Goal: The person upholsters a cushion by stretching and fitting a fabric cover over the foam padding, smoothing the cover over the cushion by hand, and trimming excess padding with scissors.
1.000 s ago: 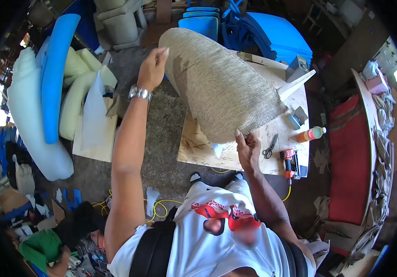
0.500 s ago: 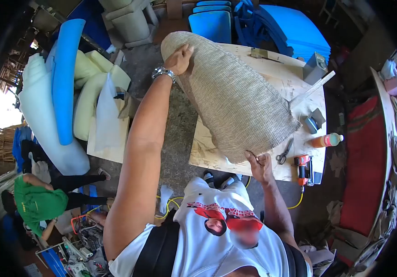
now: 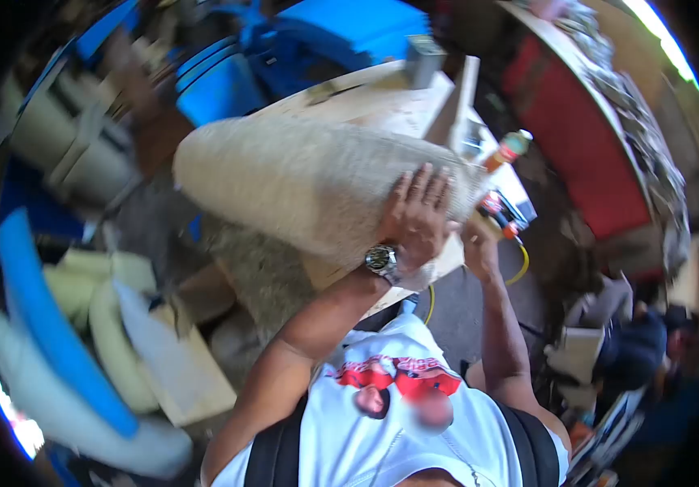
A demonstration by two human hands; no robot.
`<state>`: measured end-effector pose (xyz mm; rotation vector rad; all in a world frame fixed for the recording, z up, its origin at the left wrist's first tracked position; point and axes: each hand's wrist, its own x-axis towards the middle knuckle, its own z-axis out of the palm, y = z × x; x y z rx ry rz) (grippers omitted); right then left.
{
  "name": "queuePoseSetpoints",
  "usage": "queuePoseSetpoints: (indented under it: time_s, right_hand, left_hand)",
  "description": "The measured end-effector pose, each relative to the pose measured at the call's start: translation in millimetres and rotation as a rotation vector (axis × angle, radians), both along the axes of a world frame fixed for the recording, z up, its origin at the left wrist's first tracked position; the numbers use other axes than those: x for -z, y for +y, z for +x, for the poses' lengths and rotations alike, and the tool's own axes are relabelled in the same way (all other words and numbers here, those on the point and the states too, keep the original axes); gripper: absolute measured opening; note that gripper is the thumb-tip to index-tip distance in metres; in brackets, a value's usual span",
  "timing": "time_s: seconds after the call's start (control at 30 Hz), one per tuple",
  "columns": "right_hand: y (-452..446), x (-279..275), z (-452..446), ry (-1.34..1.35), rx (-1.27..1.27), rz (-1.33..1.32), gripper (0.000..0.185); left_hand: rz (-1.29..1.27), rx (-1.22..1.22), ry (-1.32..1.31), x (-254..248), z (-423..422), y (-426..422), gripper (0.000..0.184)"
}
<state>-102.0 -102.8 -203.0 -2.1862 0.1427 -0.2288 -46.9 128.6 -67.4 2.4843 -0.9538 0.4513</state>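
A long, rounded panel covered in beige woven fabric (image 3: 284,183) lies at a slant over the plywood table, its narrower rounded end at the left. My left hand (image 3: 418,215), wearing a metal watch, rests flat on the fabric near the right end, fingers stretched out. Close beside it, my right hand (image 3: 479,247) is closed at the fabric's near edge; its fingertips are blurred and partly hidden. A wooden slat (image 3: 459,101) sticks up behind the panel's right end.
On the plywood table (image 3: 398,101) are a metal can (image 3: 424,61), a bottle of orange liquid (image 3: 508,150) and a red-black nail gun (image 3: 502,211) with a yellow hose. Blue foam (image 3: 349,28) is stacked behind; foam rolls (image 3: 65,325) lie left. A red panel (image 3: 577,138) stands right.
My left hand has come from the panel's far end to its right end, fingers now flat. The panel has turned to lie more sideways. The view has swung round, and the scissors are out of sight.
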Motion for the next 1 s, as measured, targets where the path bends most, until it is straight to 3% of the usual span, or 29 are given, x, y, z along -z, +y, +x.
queuePoseSetpoints:
  time_s: [0.03,0.07,0.13,0.17,0.23,0.27,0.33,0.4,0.43,0.47,0.53,0.6,0.63,0.67,0.77,0.83,0.87,0.93,1.0]
  right_hand:
    - [15.2,-59.2,6.9,-0.260,0.251,0.002,0.015]
    - [23.4,-120.7,6.8,-0.179,0.406,-0.107,0.020]
    - [26.1,-155.2,35.4,-0.588,0.376,-0.147,0.024]
    - [47.9,-179.9,48.1,-0.538,0.347,0.135,0.028]
    - [43.9,-171.4,90.4,-0.390,0.331,-0.372,0.035]
    - [66.5,-195.2,96.3,-0.031,0.402,-0.325,0.045]
    - [58.8,-161.5,124.5,0.270,0.332,-0.514,0.042]
    - [40.5,-123.7,128.6,0.005,0.176,-0.798,0.040]
    - [33.7,-115.5,130.4,-0.108,0.208,-0.798,0.044]
    - [27.6,-101.5,132.9,-0.164,0.204,-0.893,0.041]
    - [8.3,-48.1,153.8,-0.094,0.142,-0.945,0.030]
    - [35.5,-61.7,143.1,-0.252,0.316,-0.636,0.032]
    - [43.1,-70.1,137.7,-0.247,0.315,-0.618,0.034]
    - [60.5,-106.4,126.6,-0.103,0.334,-0.389,0.038]
    - [31.3,-77.0,147.5,-0.019,0.339,-0.314,0.040]
    - [30.1,-85.0,136.5,0.031,0.339,-0.054,0.043]
    - [22.7,-75.3,131.7,-0.089,0.293,0.107,0.049]
    - [25.2,-82.6,128.2,-0.010,0.384,0.505,0.054]
    - [39.0,-101.0,126.6,0.024,0.483,0.246,0.058]
  left_hand:
    - [-0.030,0.001,-0.022,1.5,2.3,-1.0,0.065]
    - [-0.052,-0.015,-0.031,2.4,1.8,-3.1,0.065]
    - [-0.059,0.029,-0.036,0.3,2.3,-3.1,0.064]
    - [-0.047,0.027,-0.038,0.9,2.6,-0.2,0.063]
    - [-0.049,0.050,-0.046,1.0,3.4,1.9,0.063]
    - [-0.060,0.028,-0.060,1.3,2.7,0.4,0.063]
    - [-0.056,0.004,-0.046,-1.2,1.2,-0.5,0.064]
    - [-0.067,0.033,-0.049,-2.8,2.9,0.8,0.065]
    - [0.020,0.072,-0.052,-1.6,7.7,6.6,0.066]
    - [0.048,0.009,-0.051,-6.5,15.9,13.7,0.066]
    - [0.061,0.116,0.028,-17.7,27.8,51.0,0.066]
    - [0.138,-0.107,-0.115,-11.5,60.7,105.0,0.064]
    - [0.150,-0.200,-0.142,-20.2,72.6,138.0,0.061]
    - [0.077,-0.276,-0.174,-12.1,91.8,179.3,0.056]
    - [-0.046,-0.549,-0.360,22.5,128.8,317.9,0.041]
    - [-0.299,-0.727,-0.145,22.7,130.7,374.0,0.046]
    - [-0.423,-0.864,0.102,25.9,135.9,397.5,0.054]
    - [-0.862,-0.711,0.497,45.5,157.6,439.9,0.060]
    - [-0.835,-0.577,0.624,51.0,172.4,451.2,0.063]
